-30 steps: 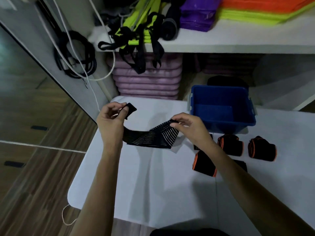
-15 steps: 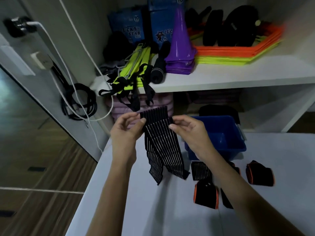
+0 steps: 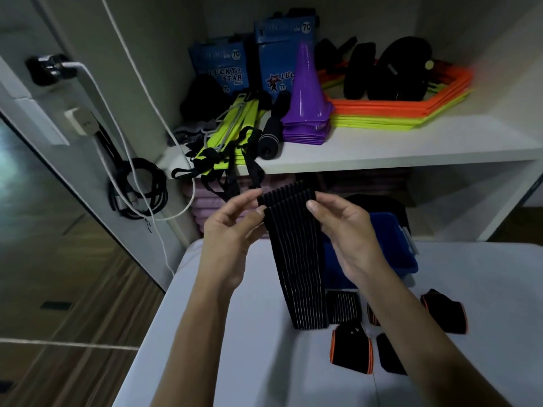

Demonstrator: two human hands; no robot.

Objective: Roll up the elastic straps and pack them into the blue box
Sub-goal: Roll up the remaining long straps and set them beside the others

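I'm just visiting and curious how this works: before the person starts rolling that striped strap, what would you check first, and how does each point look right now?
1. Both hands hold the strap's top edge: ok. The left hand and right hand pinch the striped strap at its upper corners.
2. Strap hangs straight, untwisted: ok, as far as shows.
3. Top end already folded over to start the roll: ok, a short fold shows.
4. Lower end free: ok, it rests on the white table.
5. Blue box within reach: ok, just behind the right hand.
6. Room inside the box: cannot tell, hands and strap hide most of it.
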